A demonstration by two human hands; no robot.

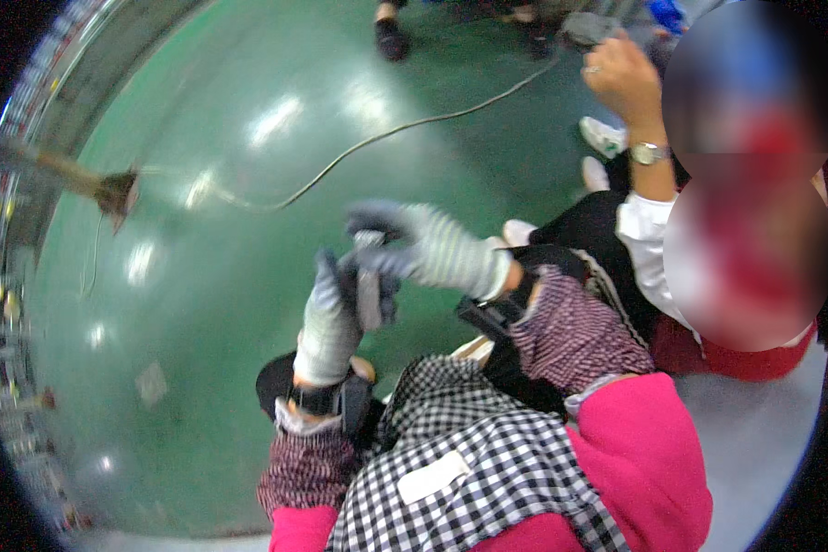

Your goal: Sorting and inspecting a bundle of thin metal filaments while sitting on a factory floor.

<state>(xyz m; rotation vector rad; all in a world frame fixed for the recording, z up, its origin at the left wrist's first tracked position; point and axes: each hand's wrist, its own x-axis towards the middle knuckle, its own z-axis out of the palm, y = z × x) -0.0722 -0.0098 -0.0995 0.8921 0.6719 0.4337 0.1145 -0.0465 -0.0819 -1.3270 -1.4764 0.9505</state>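
Note:
Both my hands wear grey-and-white knitted gloves and meet in front of me above a green floor (230, 304). My left hand (333, 317) is closed around a small grey oblong object (370, 293), held upright. My right hand (423, 247) reaches in from the right and its dark fingertips pinch the top of the same object; motion blur hides what the object is. I wear checked sleeves, a pink top and a black-and-white gingham apron (474, 455).
A person in a white shirt and red garment sits close on my right, one hand (624, 78) with a wristwatch raised. A long cable (405, 127) runs across the floor to a broom head (118, 193) at left. Other people's shoes (391, 39) show at the top.

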